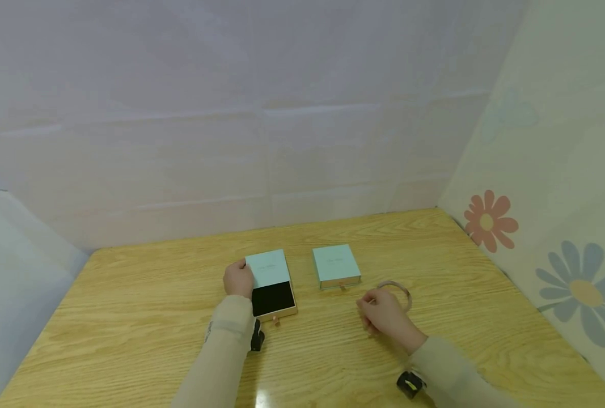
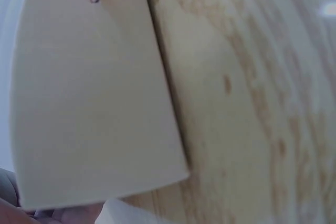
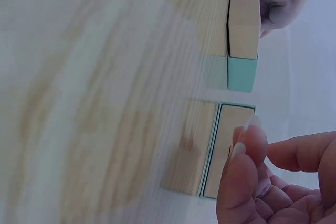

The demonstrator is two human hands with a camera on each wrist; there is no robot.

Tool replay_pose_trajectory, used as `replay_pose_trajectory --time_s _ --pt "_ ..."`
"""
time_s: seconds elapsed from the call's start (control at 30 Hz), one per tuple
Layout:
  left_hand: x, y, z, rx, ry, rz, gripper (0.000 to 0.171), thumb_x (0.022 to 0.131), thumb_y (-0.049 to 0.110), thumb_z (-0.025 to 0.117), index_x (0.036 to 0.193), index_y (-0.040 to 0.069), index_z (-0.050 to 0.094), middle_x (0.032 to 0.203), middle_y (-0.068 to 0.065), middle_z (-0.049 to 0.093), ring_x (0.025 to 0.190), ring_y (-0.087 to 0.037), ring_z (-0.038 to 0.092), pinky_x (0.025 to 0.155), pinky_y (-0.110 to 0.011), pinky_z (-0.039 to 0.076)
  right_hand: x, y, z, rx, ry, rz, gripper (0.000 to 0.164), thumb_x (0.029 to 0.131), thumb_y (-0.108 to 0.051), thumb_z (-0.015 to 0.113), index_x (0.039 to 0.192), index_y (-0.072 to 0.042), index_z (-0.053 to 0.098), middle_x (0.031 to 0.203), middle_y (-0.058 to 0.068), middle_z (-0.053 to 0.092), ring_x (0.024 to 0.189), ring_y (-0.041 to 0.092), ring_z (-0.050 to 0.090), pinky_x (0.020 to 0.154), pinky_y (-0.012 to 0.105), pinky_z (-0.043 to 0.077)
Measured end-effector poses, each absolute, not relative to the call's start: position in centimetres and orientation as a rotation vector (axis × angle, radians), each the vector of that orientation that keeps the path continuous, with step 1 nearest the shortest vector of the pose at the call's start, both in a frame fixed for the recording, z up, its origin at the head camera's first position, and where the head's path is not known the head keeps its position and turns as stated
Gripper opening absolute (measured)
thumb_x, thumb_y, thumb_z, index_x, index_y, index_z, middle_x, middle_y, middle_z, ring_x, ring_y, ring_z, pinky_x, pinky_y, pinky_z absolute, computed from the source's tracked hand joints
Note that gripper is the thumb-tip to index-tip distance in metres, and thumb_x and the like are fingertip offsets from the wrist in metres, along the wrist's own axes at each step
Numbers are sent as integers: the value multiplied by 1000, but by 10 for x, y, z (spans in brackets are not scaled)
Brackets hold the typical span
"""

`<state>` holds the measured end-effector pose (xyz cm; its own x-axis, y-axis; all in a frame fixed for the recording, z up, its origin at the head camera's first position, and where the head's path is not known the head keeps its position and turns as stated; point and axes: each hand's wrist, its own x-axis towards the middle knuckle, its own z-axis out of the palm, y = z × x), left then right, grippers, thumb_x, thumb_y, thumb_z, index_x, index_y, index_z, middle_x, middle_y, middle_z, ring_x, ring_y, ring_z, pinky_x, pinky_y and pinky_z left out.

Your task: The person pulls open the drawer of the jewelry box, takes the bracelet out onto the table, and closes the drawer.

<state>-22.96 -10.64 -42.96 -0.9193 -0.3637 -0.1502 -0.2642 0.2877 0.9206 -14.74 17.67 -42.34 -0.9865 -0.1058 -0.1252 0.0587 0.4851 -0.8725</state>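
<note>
The left hand [image 1: 238, 280] grips the half-open drawer box [image 1: 272, 276], lower centre, apparently steadying it, while the right hand [image 1: 386, 315], loosely curled, seemingly empty, hangs beside the bangle [image 1: 406, 289], lower right, where the next move would need a delicate pinch

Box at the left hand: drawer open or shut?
Open: the drawer sticks out of its pale blue sleeve, black interior showing.

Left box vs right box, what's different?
The left box has its drawer pulled out, showing a black interior; the right box is closed. The left hand grips the left box; neither hand touches the right box. Both have a pale blue top and a small pull tab.
</note>
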Motion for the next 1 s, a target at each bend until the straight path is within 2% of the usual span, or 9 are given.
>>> replay_pose_trajectory --time_s 0.27,0.77,1.0 --pt "-227 -105 -426 598 -2435 -1719 38 103 2 40 138 -8 48 140 -28 47 128 -43 43 102 -52 41 -146 167 -422 -28 2503 -1565 20 99 -3 50 86 8 60 54 9 54 41 11 49 40 24 44" --pt "-220 -103 -419 589 -2417 -1752 38 104 2 38 139 -9 46 141 -29 45 128 -44 43 102 -51 42 -146 159 -423 -51 2437 -1615 21 100 -4 50 88 11 61 53 7 55 40 9 49 41 24 46" --pt "-220 -103 -418 578 -2425 -1731 38 103 1 38 138 -10 47 139 -30 46 128 -44 44 102 -52 42 -145 154 -422 -81 2445 -1618 25 99 -3 51 79 8 59 52 6 55 40 9 49 40 25 47"
